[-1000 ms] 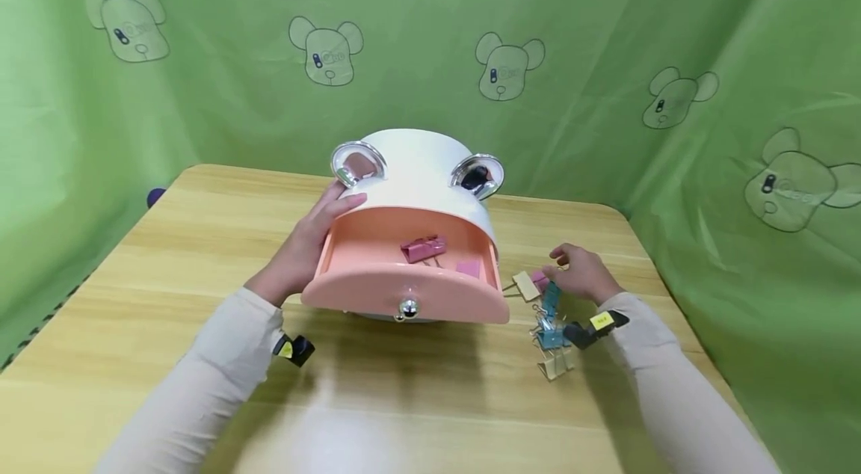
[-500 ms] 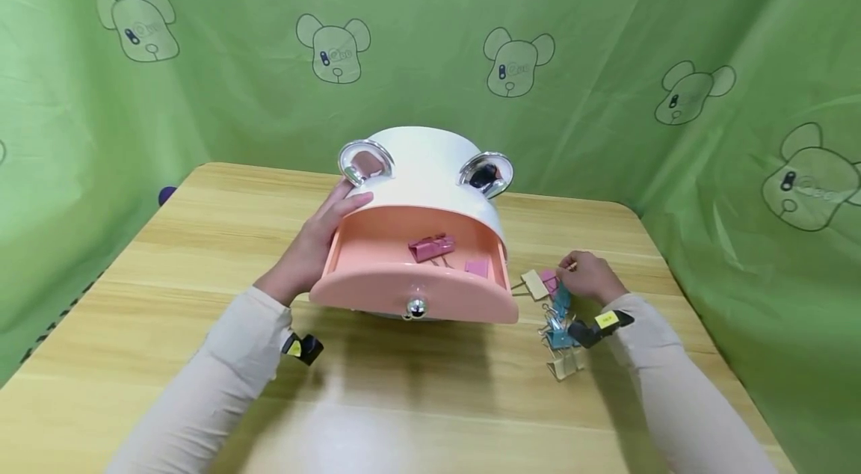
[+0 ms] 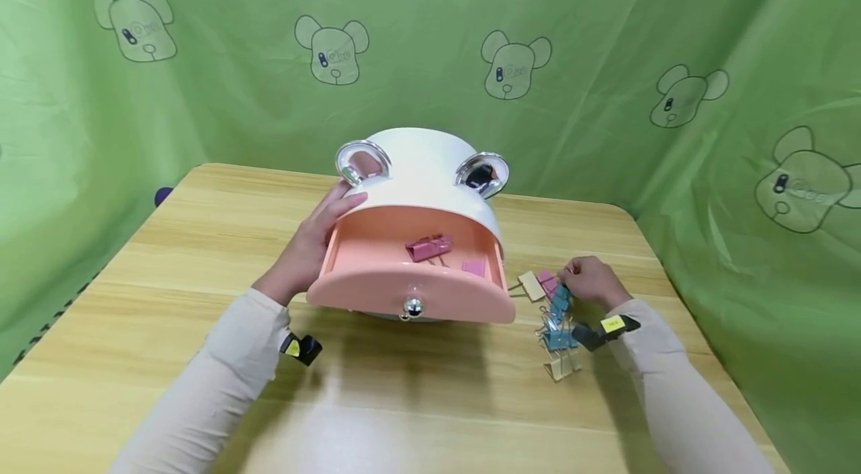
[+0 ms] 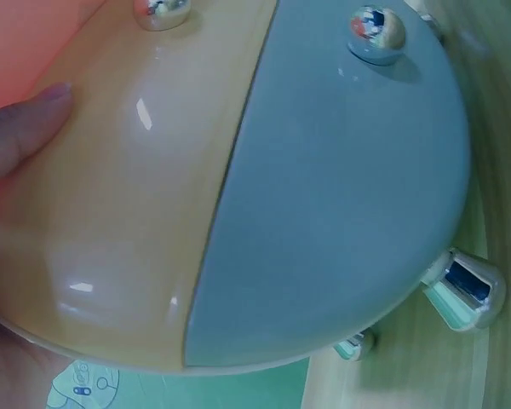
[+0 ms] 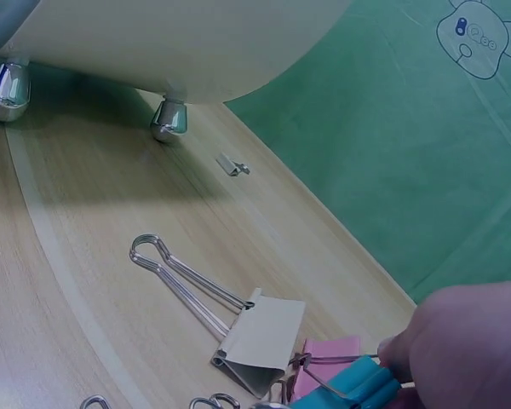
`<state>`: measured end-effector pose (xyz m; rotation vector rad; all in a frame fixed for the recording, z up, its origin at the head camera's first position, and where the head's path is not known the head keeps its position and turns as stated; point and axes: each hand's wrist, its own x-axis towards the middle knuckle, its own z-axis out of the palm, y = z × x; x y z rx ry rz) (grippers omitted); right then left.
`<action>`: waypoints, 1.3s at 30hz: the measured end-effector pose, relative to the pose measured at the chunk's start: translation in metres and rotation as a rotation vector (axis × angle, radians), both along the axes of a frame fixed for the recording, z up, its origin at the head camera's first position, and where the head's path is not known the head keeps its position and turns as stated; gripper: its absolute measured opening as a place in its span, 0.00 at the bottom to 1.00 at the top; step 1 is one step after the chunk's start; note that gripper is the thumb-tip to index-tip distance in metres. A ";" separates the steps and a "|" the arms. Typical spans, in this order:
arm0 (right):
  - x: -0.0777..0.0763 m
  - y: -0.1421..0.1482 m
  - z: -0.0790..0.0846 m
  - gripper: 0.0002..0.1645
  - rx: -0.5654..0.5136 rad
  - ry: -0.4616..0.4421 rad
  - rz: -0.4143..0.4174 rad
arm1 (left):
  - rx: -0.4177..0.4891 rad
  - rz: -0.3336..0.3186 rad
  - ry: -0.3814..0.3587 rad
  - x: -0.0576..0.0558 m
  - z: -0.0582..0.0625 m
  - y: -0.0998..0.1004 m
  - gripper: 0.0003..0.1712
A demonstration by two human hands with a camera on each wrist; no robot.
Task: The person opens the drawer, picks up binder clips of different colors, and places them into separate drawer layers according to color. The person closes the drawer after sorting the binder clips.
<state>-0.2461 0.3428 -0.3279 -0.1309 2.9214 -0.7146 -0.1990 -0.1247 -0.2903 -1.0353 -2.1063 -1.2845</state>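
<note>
My left hand [image 3: 306, 250] grips the left side of a white storage box [image 3: 424, 175] with silver ears. In the left wrist view its thumb lies along the box's yellow drawer front [image 4: 136, 204]. Above that, the pink drawer [image 3: 413, 294] is pulled out, with pink binder clips [image 3: 429, 247] inside. To the box's right, my right hand [image 3: 592, 281] pinches the wire handle of a pink binder clip [image 5: 328, 354] on the table. A teal binder clip [image 5: 349, 388] lies against it by the fingertips, and a cream binder clip [image 5: 264, 336] is beside it.
Nearer the front are more teal clips [image 3: 558, 339] and another cream clip [image 3: 562, 365], jumbled together. A small clip [image 5: 232, 165] lies behind, close to the box's silver feet [image 5: 169, 121]. Green curtain [image 3: 417, 25] surrounds the wooden table [image 3: 202, 235].
My right hand has come down from above the clips, and its spread fingers have closed on the pink clip's handle. The left hand stays on the box.
</note>
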 end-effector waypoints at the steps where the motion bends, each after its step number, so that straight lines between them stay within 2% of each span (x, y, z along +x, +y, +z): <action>1: 0.000 0.000 0.000 0.14 -0.005 0.012 0.002 | 0.001 -0.007 -0.008 0.000 0.000 0.000 0.58; 4: 0.001 -0.001 0.001 0.14 -0.013 0.036 -0.009 | -0.005 -0.037 -0.056 0.000 0.002 -0.003 0.58; 8: 0.001 -0.002 0.003 0.14 -0.020 0.050 -0.026 | -0.020 -0.078 -0.186 0.003 0.007 -0.010 0.57; 11: 0.003 -0.002 0.005 0.16 -0.021 0.059 -0.037 | 0.001 -0.156 -0.271 0.004 0.011 -0.016 0.52; 12: 0.003 -0.002 0.005 0.16 -0.023 0.061 -0.038 | 0.022 -0.199 -0.291 0.003 0.013 -0.019 0.49; 15: 0.003 -0.002 0.005 0.16 -0.032 0.061 -0.041 | 0.112 -0.317 -0.351 0.000 0.019 -0.024 0.40; 17: 0.004 -0.001 0.006 0.16 -0.037 0.062 -0.038 | 0.174 -0.356 -0.394 -0.001 0.024 -0.027 0.37; 18: 0.004 -0.001 0.006 0.16 -0.038 0.063 -0.037 | 0.197 -0.360 -0.419 -0.001 0.028 -0.029 0.35; 20: 0.004 -0.001 0.006 0.15 -0.034 0.066 -0.035 | 0.202 -0.322 -0.463 -0.001 0.037 -0.032 0.32; 22: 0.004 -0.001 0.008 0.15 -0.036 0.069 -0.034 | 0.144 -0.261 -0.523 -0.001 0.046 -0.038 0.30; 25: 0.004 -0.002 0.010 0.15 -0.038 0.072 -0.037 | -0.018 -0.192 -0.631 0.001 0.062 -0.051 0.31; 26: 0.004 -0.002 0.011 0.15 -0.038 0.074 -0.037 | -0.076 -0.194 -0.661 0.002 0.066 -0.056 0.32; 28: 0.005 -0.003 0.012 0.14 -0.048 0.075 -0.038 | -0.179 -0.248 -0.702 0.003 0.074 -0.067 0.36; 31: 0.005 -0.005 0.014 0.14 -0.068 0.082 -0.028 | -0.305 -0.370 -0.694 0.006 0.083 -0.083 0.48; 34: 0.006 -0.006 0.015 0.13 -0.085 0.091 -0.019 | -0.352 -0.476 -0.607 0.008 0.087 -0.092 0.59; 36: 0.006 -0.007 0.015 0.12 -0.091 0.098 -0.018 | -0.295 -0.527 -0.524 0.007 0.086 -0.090 0.64; 39: 0.006 -0.007 0.015 0.12 -0.086 0.114 -0.027 | -0.088 -0.631 -0.403 0.005 0.085 -0.075 0.66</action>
